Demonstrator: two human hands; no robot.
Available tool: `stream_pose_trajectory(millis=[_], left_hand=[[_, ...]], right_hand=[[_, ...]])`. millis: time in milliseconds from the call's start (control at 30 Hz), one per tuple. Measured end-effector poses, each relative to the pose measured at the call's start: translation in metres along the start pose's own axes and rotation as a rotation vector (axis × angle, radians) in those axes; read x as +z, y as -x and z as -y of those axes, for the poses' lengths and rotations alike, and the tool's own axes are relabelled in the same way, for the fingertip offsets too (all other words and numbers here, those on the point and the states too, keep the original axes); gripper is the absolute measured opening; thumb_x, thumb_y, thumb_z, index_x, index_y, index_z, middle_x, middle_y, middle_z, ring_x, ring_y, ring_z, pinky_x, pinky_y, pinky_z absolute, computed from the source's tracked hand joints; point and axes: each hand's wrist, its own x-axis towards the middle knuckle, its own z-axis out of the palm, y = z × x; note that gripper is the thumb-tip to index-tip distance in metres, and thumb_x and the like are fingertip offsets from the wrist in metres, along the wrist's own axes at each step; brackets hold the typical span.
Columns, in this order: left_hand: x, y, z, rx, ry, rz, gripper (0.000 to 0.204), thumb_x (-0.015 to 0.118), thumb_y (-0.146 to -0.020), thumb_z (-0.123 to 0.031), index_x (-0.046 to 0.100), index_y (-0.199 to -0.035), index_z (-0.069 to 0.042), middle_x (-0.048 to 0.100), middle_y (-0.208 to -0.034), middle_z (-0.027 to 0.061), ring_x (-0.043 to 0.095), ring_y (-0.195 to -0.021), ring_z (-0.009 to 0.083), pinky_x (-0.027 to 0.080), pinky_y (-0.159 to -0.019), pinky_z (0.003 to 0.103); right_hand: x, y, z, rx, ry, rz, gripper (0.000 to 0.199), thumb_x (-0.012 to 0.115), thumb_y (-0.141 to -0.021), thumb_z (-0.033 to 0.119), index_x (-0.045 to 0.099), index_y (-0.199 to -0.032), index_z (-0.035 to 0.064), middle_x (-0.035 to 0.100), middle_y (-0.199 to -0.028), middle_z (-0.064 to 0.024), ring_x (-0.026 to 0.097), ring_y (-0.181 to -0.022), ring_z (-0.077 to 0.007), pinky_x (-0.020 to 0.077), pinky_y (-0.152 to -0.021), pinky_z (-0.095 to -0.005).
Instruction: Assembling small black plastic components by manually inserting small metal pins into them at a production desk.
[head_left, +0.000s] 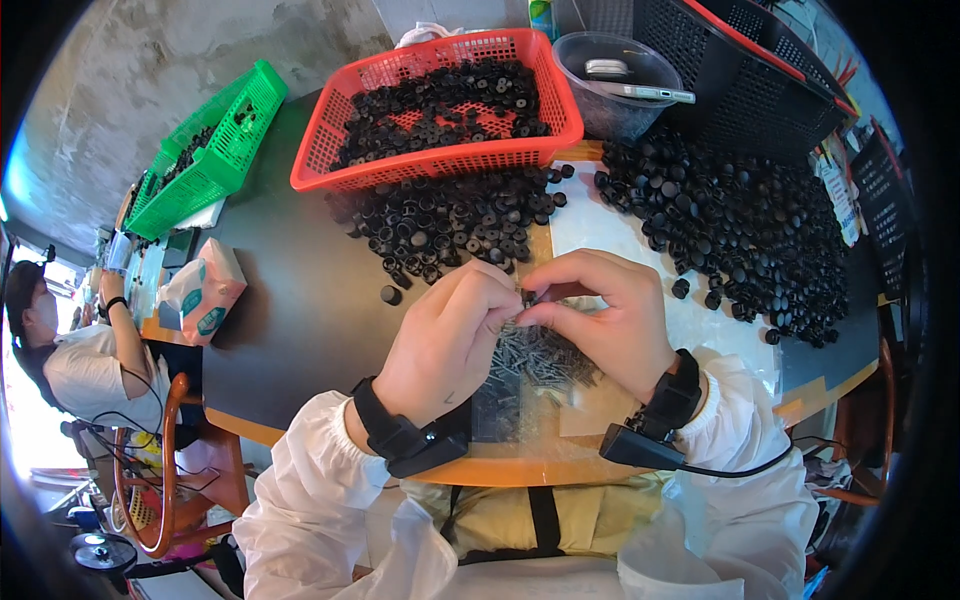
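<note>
My left hand [440, 335] and my right hand [610, 305] meet over the middle of the table, fingertips almost touching. A small black part [531, 297] sits in the pinch of my right thumb and forefinger. My left fingers are pressed together at its left side; what they grip is hidden behind them. Under my hands lies a heap of thin silvery screws or pins [540, 360]. Just beyond is a pile of loose black round caps and rings [450, 225]. A larger mound of black knob-like caps [740, 235] spreads to the right.
A red basket [435, 178] of black parts stands at the back, beside a clear tub [615, 115] holding a phone. A black crate [735, 80] is at the back right. At left are a green basket [215, 165], a tissue pack [212, 290] and a seated person [95, 365].
</note>
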Motion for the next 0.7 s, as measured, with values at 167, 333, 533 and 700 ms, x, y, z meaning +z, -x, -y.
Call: stream_pose_trajectory(millis=[167, 333, 533, 700], left_hand=[[0.000, 0.003, 0.001, -0.090, 0.070, -0.021, 0.017, 0.062, -0.087, 0.006, 0.051, -0.097, -0.002, 0.060, -0.087, 0.0103, 0.060, -0.075, 0.0213, 0.049, -0.069, 0.030], [0.000, 0.006, 0.005, -0.243, 0.230, -0.041, 0.024, 0.066, -0.088, -0.003, 0.050, -0.105, -0.002, 0.062, -0.087, 0.0103, 0.064, -0.079, 0.0196, 0.050, -0.072, 0.030], [-0.003, 0.012, 0.015, -0.376, 0.614, -0.017, 0.021, 0.055, -0.098, -0.019, 0.045, -0.109, -0.004, 0.050, -0.091, 0.0030, 0.050, -0.077, 0.0105, 0.043, -0.069, 0.025], [-0.007, 0.012, 0.024, -0.348, 1.047, 0.044, 0.018, 0.042, -0.102, -0.020, 0.044, -0.113, -0.006, 0.044, -0.096, 0.0015, 0.041, -0.076, 0.0068, 0.035, -0.064, 0.021]], right_hand=[[-0.001, 0.001, -0.001, 0.027, 0.005, 0.010, 0.023, 0.077, -0.076, 0.004, 0.071, -0.098, -0.0005, 0.071, -0.091, -0.0102, 0.069, -0.079, -0.0145, 0.0550, -0.073, -0.0260], [-0.001, 0.004, 0.003, 0.138, -0.113, 0.071, 0.021, 0.073, -0.081, 0.002, 0.070, -0.101, -0.0012, 0.071, -0.092, -0.0091, 0.068, -0.082, -0.0123, 0.0547, -0.074, -0.0256], [0.001, 0.000, -0.002, 0.261, -0.350, 0.080, 0.026, 0.069, -0.085, -0.002, 0.065, -0.110, -0.0006, 0.067, -0.101, -0.0068, 0.064, -0.092, -0.0103, 0.0520, -0.083, -0.0232], [0.001, -0.002, -0.008, 0.250, -0.443, 0.029, 0.027, 0.069, -0.083, -0.004, 0.061, -0.108, -0.0001, 0.064, -0.101, -0.0047, 0.062, -0.094, -0.0095, 0.0510, -0.086, -0.0222]])
